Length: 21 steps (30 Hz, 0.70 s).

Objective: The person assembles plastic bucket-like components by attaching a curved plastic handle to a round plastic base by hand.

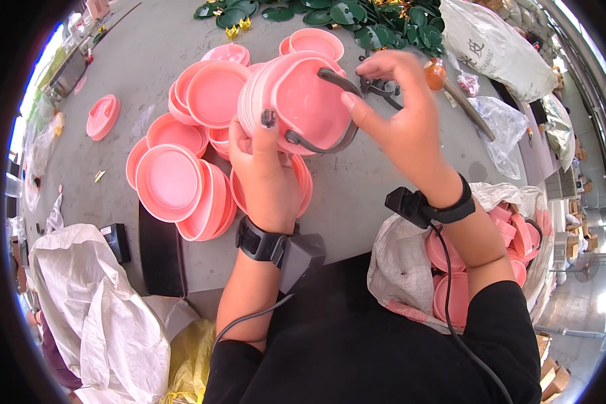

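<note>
Grey tabletop beneath pink dishes, sacks alongside

Left hand: I grip with my thumb pointing up, its nail dark, the other fingers mostly hidden.
Right hand: lifted, my thumb and bent forefinger spread apart.
Left forearm: nearly upright.
Right forearm: slanted inward.

You've got the pink container tilted at upper centre of frame: glossy face toward you, ridged side facing left. Dark grey handle curves round the face's right side, one end lower left.
</note>
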### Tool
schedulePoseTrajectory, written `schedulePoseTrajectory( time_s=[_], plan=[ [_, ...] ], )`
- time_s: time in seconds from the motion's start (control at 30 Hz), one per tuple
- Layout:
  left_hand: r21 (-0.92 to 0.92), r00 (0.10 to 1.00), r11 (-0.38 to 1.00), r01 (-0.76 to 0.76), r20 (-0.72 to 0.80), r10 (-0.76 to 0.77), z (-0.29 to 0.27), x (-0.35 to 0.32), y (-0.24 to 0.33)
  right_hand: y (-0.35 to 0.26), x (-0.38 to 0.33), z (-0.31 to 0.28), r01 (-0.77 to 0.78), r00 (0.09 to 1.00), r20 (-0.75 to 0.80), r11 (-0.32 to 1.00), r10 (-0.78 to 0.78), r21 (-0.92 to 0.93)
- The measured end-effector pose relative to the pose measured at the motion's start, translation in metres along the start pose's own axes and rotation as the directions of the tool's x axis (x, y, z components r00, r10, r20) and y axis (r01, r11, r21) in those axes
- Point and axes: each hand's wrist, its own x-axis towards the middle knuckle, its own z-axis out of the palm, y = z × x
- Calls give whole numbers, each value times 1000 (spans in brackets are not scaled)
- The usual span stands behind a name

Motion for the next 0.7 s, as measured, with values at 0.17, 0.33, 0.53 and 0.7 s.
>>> schedulePoseTrajectory(
  time_s=[0.17, 0.33, 0.53, 0.7],
  plan=[
    [356, 991, 926, -130, 8, 136, 0, -8, -5, 7, -9, 3, -239, 958, 216, 938, 187, 250],
    [56, 995, 994, -94, -23, 95, 1, -8, -5, 6, -16, 1, -331, 942, 179, 869, 283, 368],
    [148, 978, 967, -210, 21, 209, -4, -11, -10, -6, -6, 1, -431, 898, 186, 715, 398, 550],
    [114, 995, 989, -96, 15, 95, -1, -10, -11, 4, -6, -6, -454, 890, 254, 797, 379, 398]
  ],
)
